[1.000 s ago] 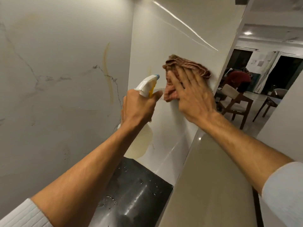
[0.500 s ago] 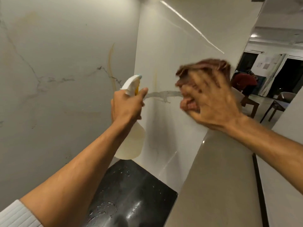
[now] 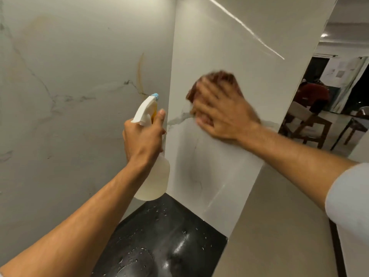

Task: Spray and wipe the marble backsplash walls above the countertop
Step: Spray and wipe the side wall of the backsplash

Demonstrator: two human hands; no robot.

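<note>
In the head view, the right hand point(image 3: 223, 112) has swung back toward the corner since half a second ago, when it was out near the free edge of the side wall point(image 3: 229, 47); it now lies flat with fingers spread, pressing the brown cloth point(image 3: 219, 80) against the marble just above the grey vein point(image 3: 179, 118), which runs out from under the fingertips toward the corner. That suggests a back-and-forth wiping stroke is under way on this panel, with the stretch below the palm probably yet to be covered. The left hand point(image 3: 143, 136) has barely shifted: it is closed around the neck of the spray bottle point(image 3: 153, 176), forefinger raised beside the yellow trigger rather than squeezing it, nozzle pointing at the back wall point(image 3: 79, 96). The cloth is soft, crumpled and blurred, bunched beyond the fingertips. The marble is smooth, glossy and pale, with thin grey veins and a rust-coloured streak above the nozzle. The bottle has a rounded, translucent body below the left fist and a white head with a blue tip. Beneath both arms the black countertop point(image 3: 159, 246) is shiny and beaded with droplets; beside it a matte beige ledge point(image 3: 279, 226) runs under the right forearm.
</note>
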